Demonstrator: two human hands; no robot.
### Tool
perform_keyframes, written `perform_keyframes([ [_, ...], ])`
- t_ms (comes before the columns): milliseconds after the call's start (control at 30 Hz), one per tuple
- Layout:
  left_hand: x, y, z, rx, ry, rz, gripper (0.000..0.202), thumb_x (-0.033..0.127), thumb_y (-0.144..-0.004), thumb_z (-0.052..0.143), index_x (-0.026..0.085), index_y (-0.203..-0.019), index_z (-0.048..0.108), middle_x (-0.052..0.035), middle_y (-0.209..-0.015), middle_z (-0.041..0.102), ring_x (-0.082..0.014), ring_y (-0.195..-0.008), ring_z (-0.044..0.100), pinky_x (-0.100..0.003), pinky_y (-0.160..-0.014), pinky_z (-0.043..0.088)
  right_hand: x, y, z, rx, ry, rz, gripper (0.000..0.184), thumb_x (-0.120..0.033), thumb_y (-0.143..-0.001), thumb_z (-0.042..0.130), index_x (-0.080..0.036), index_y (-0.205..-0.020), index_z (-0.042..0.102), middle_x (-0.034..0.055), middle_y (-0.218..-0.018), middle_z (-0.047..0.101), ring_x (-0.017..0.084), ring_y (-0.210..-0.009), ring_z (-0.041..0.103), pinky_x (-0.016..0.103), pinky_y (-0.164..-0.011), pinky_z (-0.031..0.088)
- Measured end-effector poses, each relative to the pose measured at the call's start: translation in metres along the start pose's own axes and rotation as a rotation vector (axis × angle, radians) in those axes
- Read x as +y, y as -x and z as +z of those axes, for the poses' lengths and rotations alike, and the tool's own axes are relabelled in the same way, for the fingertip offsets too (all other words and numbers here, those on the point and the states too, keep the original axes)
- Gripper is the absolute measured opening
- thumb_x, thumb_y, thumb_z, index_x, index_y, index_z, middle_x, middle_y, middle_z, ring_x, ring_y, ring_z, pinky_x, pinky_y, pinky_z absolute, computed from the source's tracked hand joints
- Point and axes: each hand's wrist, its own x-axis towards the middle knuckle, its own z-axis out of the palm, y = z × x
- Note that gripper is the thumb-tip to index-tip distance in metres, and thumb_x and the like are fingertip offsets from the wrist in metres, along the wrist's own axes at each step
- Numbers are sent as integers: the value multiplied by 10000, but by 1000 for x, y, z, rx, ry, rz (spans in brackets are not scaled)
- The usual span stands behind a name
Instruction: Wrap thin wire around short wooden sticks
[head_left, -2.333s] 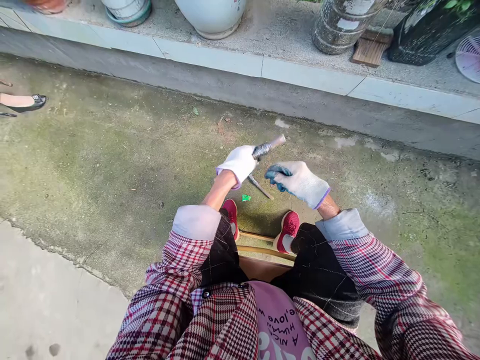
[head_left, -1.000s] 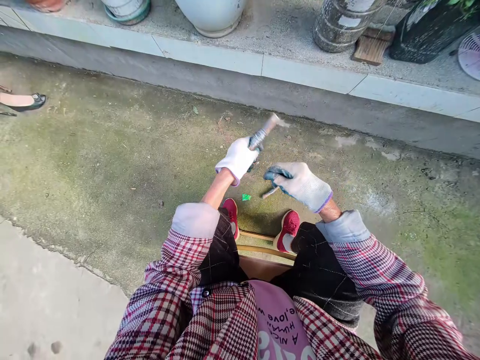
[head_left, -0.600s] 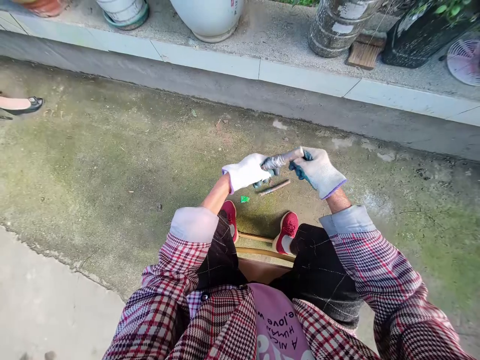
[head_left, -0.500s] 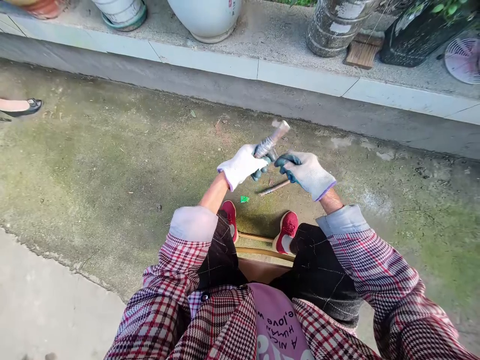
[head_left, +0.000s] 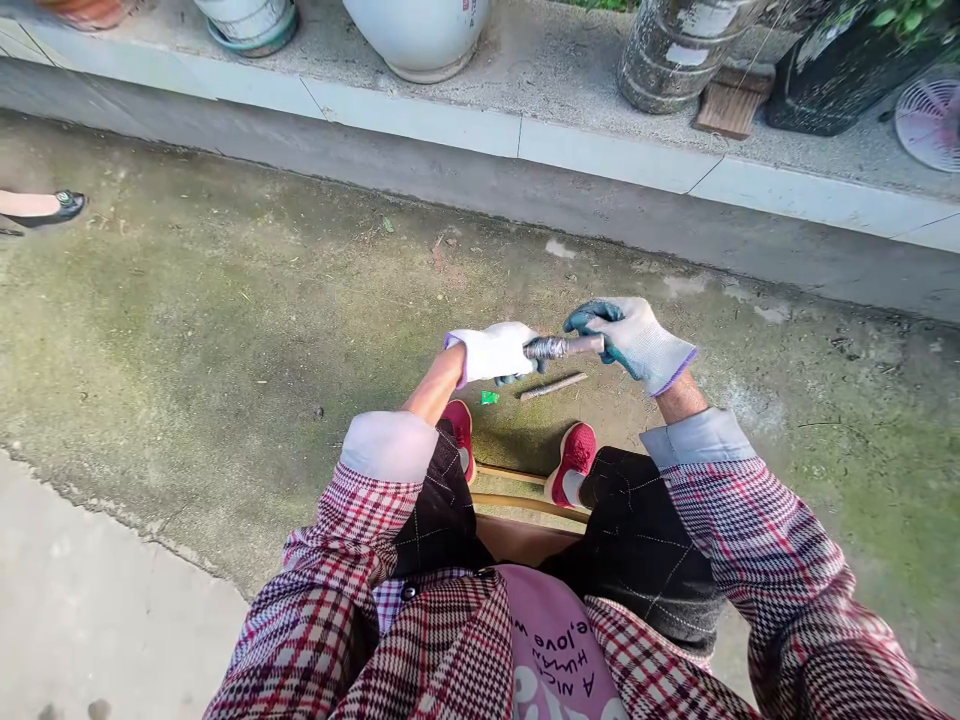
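Note:
My left hand (head_left: 501, 352), in a white glove with dark grip coating, is closed around a short wooden stick (head_left: 589, 344) with silvery wire (head_left: 551, 347) wound about it. The stick points to the right, almost level. By its free end is my right hand (head_left: 626, 335), gloved the same way, its fingers curled together; what they hold, if anything, is too small to make out. On the ground beneath lies another thin stick (head_left: 553, 386), with a small green scrap (head_left: 490, 398) to its left.
My red shoes (head_left: 576, 455) stand on mossy concrete (head_left: 300, 320). A low tiled ledge (head_left: 420, 120) crosses ahead, bearing a white pot (head_left: 420, 35), a drum-like container (head_left: 667, 60) and a wooden block (head_left: 735, 100). Another person's foot in a black shoe (head_left: 67, 207) is at far left.
The wire-wound stick has swung from pointing up and away to nearly level, pointing right. My right hand has shifted slightly right, and the stick on the ground shows more fully.

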Motion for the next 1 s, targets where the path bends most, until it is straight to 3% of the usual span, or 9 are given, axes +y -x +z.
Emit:
perform_keyframes([
  [67,2,2,-4,47,156,93,204,109,-809,631,165,-980,727,-16,-724,672,-85,-517,558,-217,-525,475,-2,0,5,-18,-75,0,90,-295,-781,685,-205,-780,696,10,-654,654,113,-521,516,257,-462,417],
  [200,0,-6,-11,292,338,161,268,149,-902,563,130,-1149,665,-21,-792,672,-52,-470,510,-197,-507,477,-15,10,23,-38,15,-25,106,-236,-814,620,-194,-819,717,2,-683,677,111,-524,540,258,-496,447],
  [333,-9,-20,-12,439,-32,25,307,213,-936,521,164,-1199,673,-44,-839,710,-107,-562,591,-227,-584,496,-30,27,33,-181,155,-174,112,-226,-820,636,-218,-777,739,4,-751,719,145,-653,619,267,-605,483],
  [400,-12,-26,-6,392,-300,-38,251,206,-887,575,183,-1079,734,-77,-851,736,-179,-703,672,-265,-666,499,-31,31,28,-185,203,-216,135,-243,-832,631,-229,-757,742,9,-754,725,164,-694,643,278,-642,491],
  [467,-14,-29,2,250,-495,-48,212,175,-833,607,192,-972,766,-112,-873,753,-239,-826,706,-291,-717,485,-25,28,17,-107,236,-219,148,-231,-829,615,-231,-779,754,15,-767,735,178,-720,655,292,-667,497],
  [567,-11,-25,11,95,-611,61,251,175,-839,568,199,-978,775,-111,-867,752,-229,-821,700,-286,-684,456,-10,16,-3,23,225,-170,190,-174,-801,578,-212,-820,764,27,-802,750,176,-728,648,304,-686,497],
  [733,0,-11,7,68,-172,227,221,182,-810,621,161,-978,763,-26,-741,686,-115,-580,563,-233,-539,412,1,1,-11,86,118,-29,196,-188,-805,583,-159,-872,765,25,-703,685,107,-536,503,257,-515,403],
  [900,7,-8,1,330,399,179,258,118,-846,608,129,-1076,723,-3,-719,649,-69,-531,526,-175,-463,405,5,-2,11,-15,100,18,215,-210,-819,584,-152,-924,762,-4,-666,662,75,-468,500,220,-468,403],
  [1000,12,-3,-3,336,596,151,336,109,-868,610,142,-1194,682,42,-646,605,-41,-441,434,-164,-427,368,9,-6,22,-86,155,4,210,-227,-821,595,-151,-915,766,0,-688,687,74,-474,536,210,-475,431],
])
